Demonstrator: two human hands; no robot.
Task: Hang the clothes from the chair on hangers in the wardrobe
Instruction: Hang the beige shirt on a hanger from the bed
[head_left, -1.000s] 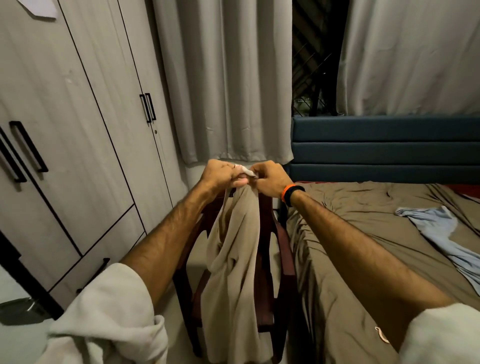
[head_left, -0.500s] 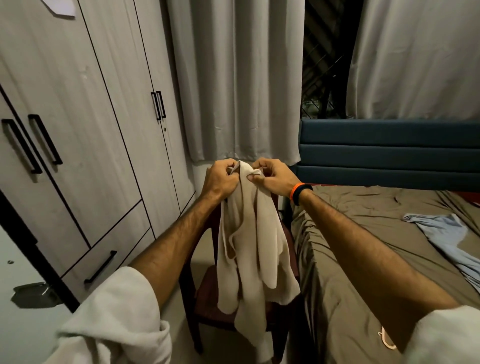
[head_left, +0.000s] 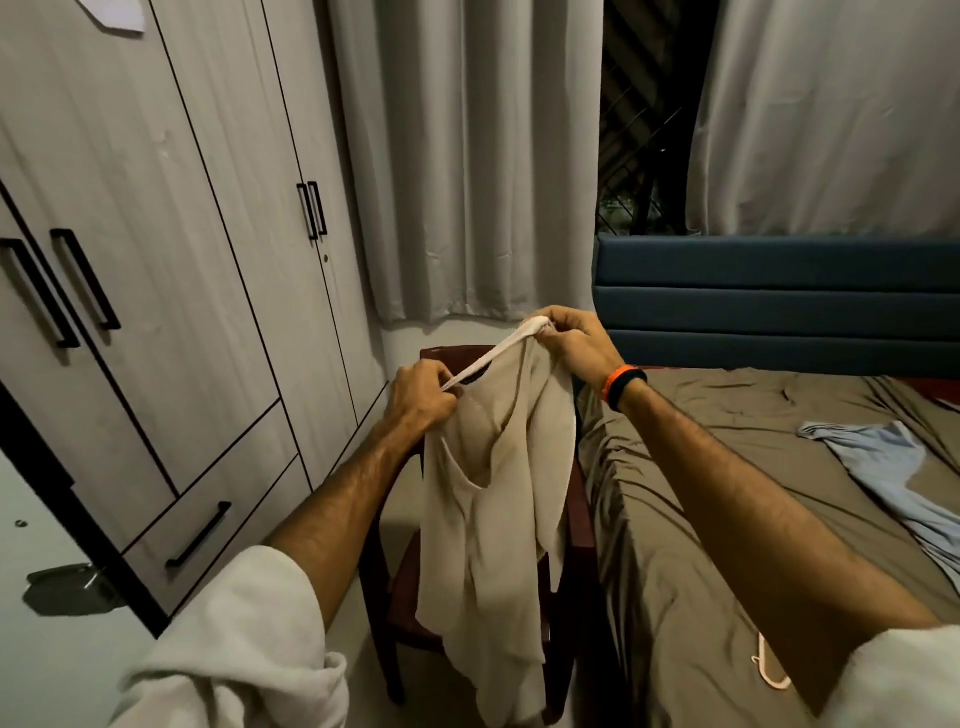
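A beige top hangs in front of me over the dark wooden chair. My left hand pinches its neckline at the lower left. My right hand, with an orange and black band on the wrist, grips the neckline higher up and to the right. The neck edge is stretched taut between both hands. A pale pink hanger lies on the bed, partly hidden under my right arm. The wardrobe stands at the left with its doors closed.
The bed with an olive sheet fills the right side, pressed against the chair. A light blue garment lies on it. A blue headboard and grey curtains stand behind. A door handle shows at lower left.
My hands have spread apart, the right one rising and the left one dropping, so the bunched neckline is now pulled open. The top has lifted clear of the chair seat.
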